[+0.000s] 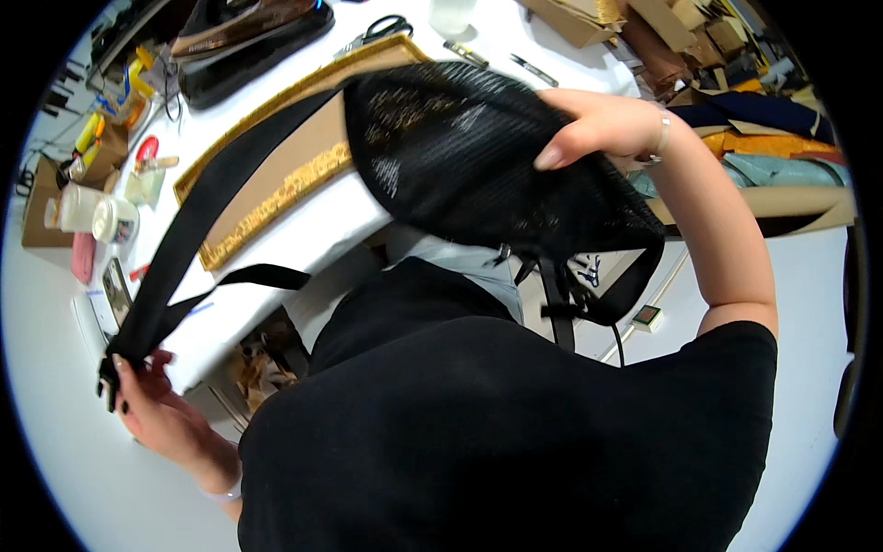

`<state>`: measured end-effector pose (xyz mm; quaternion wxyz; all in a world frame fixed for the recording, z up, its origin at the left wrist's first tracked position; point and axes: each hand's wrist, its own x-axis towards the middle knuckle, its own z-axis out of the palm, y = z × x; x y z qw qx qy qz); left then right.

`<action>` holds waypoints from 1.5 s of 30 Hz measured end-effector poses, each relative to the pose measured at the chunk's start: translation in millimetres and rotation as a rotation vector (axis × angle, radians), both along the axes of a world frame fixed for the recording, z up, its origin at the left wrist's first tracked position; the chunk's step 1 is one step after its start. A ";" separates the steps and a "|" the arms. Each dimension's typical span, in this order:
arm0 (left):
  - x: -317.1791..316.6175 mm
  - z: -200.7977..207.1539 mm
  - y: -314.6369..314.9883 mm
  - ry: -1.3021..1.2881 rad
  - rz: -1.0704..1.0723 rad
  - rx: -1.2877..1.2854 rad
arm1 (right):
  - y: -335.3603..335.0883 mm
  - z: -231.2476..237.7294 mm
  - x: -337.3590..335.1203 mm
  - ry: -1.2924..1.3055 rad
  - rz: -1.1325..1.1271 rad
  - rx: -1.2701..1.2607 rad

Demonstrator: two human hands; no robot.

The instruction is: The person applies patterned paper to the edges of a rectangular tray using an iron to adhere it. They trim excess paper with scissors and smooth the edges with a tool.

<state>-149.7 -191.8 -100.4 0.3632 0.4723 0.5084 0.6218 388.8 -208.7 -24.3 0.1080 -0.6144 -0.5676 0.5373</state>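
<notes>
A black textured bag (460, 156), glossy in ribbed patches, is held up in front of my chest. My right hand (612, 127) grips its right upper edge, thumb on the near face, the other fingers hidden behind it. From the bag's left end a wide black strap (216, 198) runs down to the left. At its end, my left hand (156, 409) is closed around the strap by a dark plastic buckle (108, 385). A loose strap tail (262, 274) sticks out to the right. More straps (612, 299) dangle below the bag's right end.
Behind the bag, a gold ornate frame (276, 198) lies on the white-covered table (345, 216). Scissors (382, 32), a cutter knife (533, 69) and another dark bag (248, 55) are at the back. Jars (115, 221) stand left; rolled materials (782, 175) are stacked right.
</notes>
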 end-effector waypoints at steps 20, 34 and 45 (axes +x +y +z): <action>128.2 -89.3 -62.9 1.030 -1.048 0.259 | 26.3 -250.6 -128.1 0.371 0.345 -0.469; 147.0 -152.8 -41.2 1.030 -1.166 0.325 | -51.6 -193.8 -111.9 -0.191 0.443 0.857; 144.1 -150.9 -44.1 1.205 -0.954 0.673 | -84.6 -213.5 -125.9 -0.306 0.543 0.778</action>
